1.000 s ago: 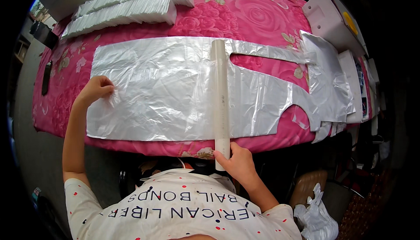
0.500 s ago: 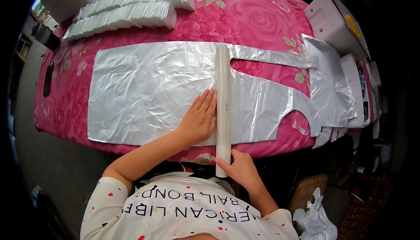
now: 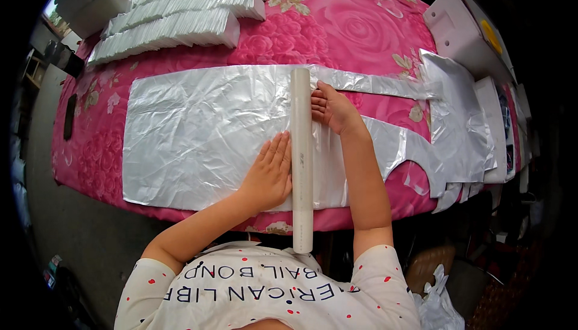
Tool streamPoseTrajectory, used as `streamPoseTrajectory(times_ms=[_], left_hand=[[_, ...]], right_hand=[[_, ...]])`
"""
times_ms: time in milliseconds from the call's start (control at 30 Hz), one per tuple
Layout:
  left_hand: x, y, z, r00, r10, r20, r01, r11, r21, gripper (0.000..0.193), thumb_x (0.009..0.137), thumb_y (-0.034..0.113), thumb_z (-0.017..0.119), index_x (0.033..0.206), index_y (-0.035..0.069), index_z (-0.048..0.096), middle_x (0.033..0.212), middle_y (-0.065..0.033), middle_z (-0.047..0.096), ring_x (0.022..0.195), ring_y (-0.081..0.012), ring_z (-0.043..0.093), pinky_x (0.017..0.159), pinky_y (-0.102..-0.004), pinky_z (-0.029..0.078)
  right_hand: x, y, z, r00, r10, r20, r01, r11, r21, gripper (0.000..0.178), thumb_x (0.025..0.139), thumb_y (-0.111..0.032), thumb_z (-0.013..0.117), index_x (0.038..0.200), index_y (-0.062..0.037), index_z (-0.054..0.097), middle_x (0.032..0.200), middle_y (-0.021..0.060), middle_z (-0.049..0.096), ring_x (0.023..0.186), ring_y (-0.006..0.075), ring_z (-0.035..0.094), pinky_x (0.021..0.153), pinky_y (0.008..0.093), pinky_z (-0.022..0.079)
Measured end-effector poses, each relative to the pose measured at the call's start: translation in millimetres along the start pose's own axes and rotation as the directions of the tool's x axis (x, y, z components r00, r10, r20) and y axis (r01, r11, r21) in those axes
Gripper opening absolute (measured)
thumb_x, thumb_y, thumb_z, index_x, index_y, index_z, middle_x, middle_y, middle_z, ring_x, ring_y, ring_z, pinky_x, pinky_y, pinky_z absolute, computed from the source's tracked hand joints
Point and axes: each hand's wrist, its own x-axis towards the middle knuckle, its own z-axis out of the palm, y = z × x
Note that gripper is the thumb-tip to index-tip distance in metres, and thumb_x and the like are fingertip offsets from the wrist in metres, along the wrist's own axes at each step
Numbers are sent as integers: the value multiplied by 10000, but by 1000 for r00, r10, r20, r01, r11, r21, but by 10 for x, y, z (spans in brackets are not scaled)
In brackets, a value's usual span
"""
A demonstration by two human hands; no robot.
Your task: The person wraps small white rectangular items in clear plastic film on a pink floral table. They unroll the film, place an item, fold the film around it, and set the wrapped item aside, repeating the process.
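A thin, shiny white plastic sheet [image 3: 198,143], cut like an apron with straps toward the right, is spread across the table. Across it lies a straight pale grey pipe [image 3: 302,155], its near end jutting past the table edge toward my shirt. My left hand [image 3: 271,173] rests flat on the sheet, fingers stretched out, against the pipe's left side. On the other side, nearer the far end, my right hand [image 3: 333,108] is beside the pipe with its fingers apart and slightly bent, fingertips close to it. Whether those fingertips touch the pipe is hard to tell.
Rows of folded white packets [image 3: 174,26] stand at the far left, near a white foam box [image 3: 99,5]. Another white box [image 3: 454,29] is at the far right, above bunched plastic [image 3: 460,116]. A dark narrow object [image 3: 70,116] lies at the left of the pink flowered tablecloth [image 3: 265,41].
My right hand has let go of the pipe's near end and moved up to its far part. The left hand stays flat beside the pipe, which has shifted slightly left.
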Motion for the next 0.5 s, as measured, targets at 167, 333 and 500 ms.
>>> streamPoseTrajectory(times_ms=[167,333,500], left_hand=[[9,12,-1,1000,-4,2,4,1000,10,637,817,187,403,1339,-137,234,1426,-290,201,1351,-384,180,1110,-444,114],[10,4,-13,1000,3,17,-4,999,53,630,831,207,390,1341,-131,240,1426,-276,220,1350,-373,189,1112,-437,119],[18,11,-36,999,-3,46,1,1000,29,639,827,218,400,1340,-130,244,1431,-270,211,1356,-364,177,1113,-435,121]], right_hand=[[191,132,-29,988,-142,54,79,781,619,269,882,-165,511,1068,23,461,1086,143,531,1013,244,544,910,361,460],[420,64,-192,949,-183,-258,316,560,765,251,837,-99,490,1064,6,474,1083,133,552,1012,260,550,927,418,421],[493,-170,-859,900,-194,-391,437,410,801,157,823,-115,476,920,-6,533,943,112,624,901,245,595,887,425,450]])
